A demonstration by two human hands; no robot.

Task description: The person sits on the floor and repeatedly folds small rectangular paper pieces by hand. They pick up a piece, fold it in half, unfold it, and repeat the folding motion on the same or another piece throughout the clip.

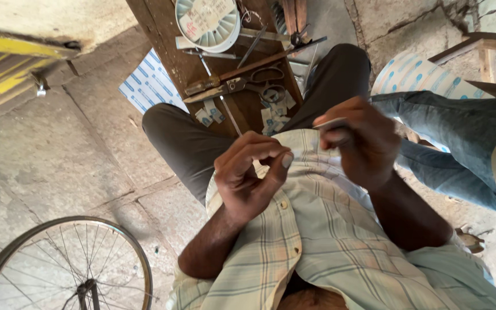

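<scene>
At the far left a bicycle wheel (70, 264) lies on the stone floor (58, 149), and further up a blue-and-white printed sheet (150, 83) pokes out from under a wooden board (173, 51) that runs between the person's knees. The board is crowded with a round white container (209, 23), pliers (216, 86), scissors (266, 86) and a scatter of small packets (272, 115). Nearer the chest, the left hand (247, 172) is drawn up with thumb pressed to curled fingertips; whether something tiny sits in that pinch cannot be told. Just to its right the right hand (365, 143) is closed around a thin pale strip (331, 123), which juts toward the left hand, the two hands near but apart above the checked shirt. The work looks to be at a fine, close-in stage — the strip being readied between the fingertips. Any further move would seem to call for small, steady fingertip control rather than reach. Open room is slim: the board's edge and tool handles lie just beyond the hands, and on the right another person's denim-clad leg (460, 132) and a spotted sack (414, 74) crowd in, with a wooden stool (483, 46) behind — the freest space is the floor on the left.
</scene>
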